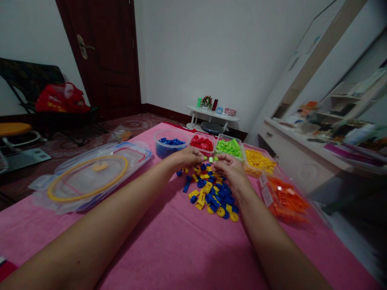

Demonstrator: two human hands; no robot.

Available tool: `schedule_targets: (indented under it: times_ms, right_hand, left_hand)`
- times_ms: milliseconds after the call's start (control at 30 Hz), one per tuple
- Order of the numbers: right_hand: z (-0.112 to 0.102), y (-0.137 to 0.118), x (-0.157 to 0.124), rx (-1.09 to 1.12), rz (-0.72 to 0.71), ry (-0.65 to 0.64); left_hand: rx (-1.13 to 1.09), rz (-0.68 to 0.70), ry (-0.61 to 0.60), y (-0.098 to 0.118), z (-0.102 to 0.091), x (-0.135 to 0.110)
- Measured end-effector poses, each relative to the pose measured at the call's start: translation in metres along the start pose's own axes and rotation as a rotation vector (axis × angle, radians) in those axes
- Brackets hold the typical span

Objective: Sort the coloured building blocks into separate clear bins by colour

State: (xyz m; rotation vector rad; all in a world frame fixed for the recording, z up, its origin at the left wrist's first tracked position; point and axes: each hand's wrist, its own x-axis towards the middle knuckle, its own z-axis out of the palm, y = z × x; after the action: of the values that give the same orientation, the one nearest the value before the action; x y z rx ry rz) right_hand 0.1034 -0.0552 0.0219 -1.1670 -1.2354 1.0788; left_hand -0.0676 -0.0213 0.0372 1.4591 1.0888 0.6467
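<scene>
Over the far edge of a loose pile of blue and yellow toy bricks (218,194), both hands are close together. My left hand (190,157) pinches a small green brick (205,158) at its fingertips. Another green brick (215,158) is between the fingertips of my right hand (230,166). A paler green brick (211,160) shows in the narrow gap between the hands; what supports it is too small to tell. Just beyond the hands stand a tub of red bricks (202,142) and a tub of green bricks (229,147).
A round tub of blue bricks (171,146) is at the back left. Yellow bricks (260,160) fill a tub on the right, with a clear container of orange bricks (286,199) nearer. Stacked plastic lids (90,177) lie on the pink cloth (169,237) at left.
</scene>
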Motion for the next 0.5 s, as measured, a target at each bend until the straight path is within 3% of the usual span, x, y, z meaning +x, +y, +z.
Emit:
schedule_targets:
  times_ms: [100, 200, 333, 500]
  right_hand:
    - [0.001, -0.004, -0.001, -0.046, -0.077, 0.026]
    - [0.003, -0.007, -0.002, -0.137, -0.173, 0.008]
    - [0.005, -0.005, -0.003, -0.366, -0.33, -0.053]
    - [0.0, -0.008, -0.002, -0.517, -0.419, -0.027]
  left_hand:
    - [-0.433, -0.166, -0.071, 0.004, 0.006, 0.001]
    - [-0.668, -0.246, -0.146, -0.001, 0.012, 0.004]
    - [-0.814, -0.258, -0.237, -0.009, 0.019, 0.005]
    - [-0.819, -0.279, -0.196, -0.007, 0.023, 0.001]
